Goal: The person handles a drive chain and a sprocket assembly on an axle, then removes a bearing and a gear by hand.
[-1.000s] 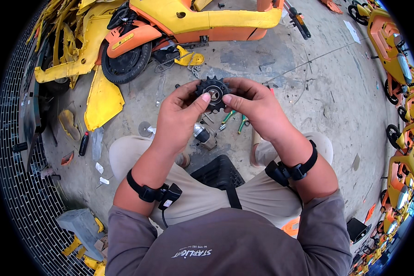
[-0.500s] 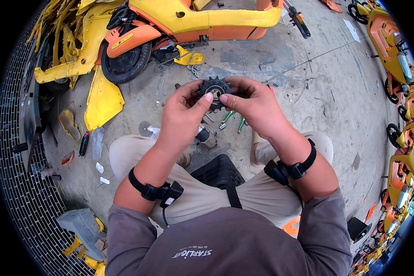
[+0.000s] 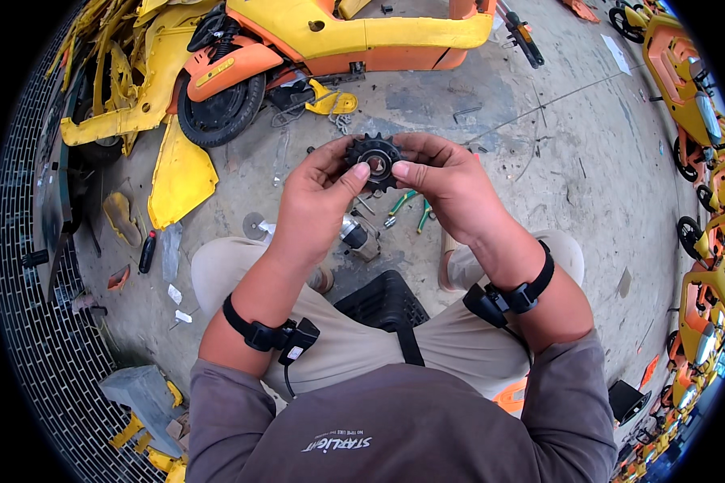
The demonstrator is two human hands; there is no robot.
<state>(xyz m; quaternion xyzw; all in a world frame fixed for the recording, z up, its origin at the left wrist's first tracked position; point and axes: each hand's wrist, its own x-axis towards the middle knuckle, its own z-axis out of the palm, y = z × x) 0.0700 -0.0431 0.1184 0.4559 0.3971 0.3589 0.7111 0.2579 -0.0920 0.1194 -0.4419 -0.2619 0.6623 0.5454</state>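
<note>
A black toothed sprocket (image 3: 372, 143) with a metal bearing in its centre is held face up between both hands. My left hand (image 3: 324, 187) grips its left side, thumb on the hub and fingers curled behind. My right hand (image 3: 441, 181) grips the right side, its thumb beside the bearing and fingers bent round the back. Below them on the floor lie a silver-and-black cylindrical power tool (image 3: 361, 240) and green-handled pliers (image 3: 424, 217), partly hidden by my right hand. A black crate-like mat (image 3: 383, 299) shows between my legs.
Ahead lies a yellow-orange scooter body (image 3: 362, 34) with a wheel (image 3: 217, 113), beside piled yellow panels (image 3: 181, 181). A screwdriver (image 3: 147, 251) is on the concrete floor to the left, a grey block (image 3: 141, 402) at lower left. Rows of scooters (image 3: 681, 88) line the right.
Both thumbs have shifted slightly on the sprocket's centre. The hands and sprocket otherwise stay in nearly the same place.
</note>
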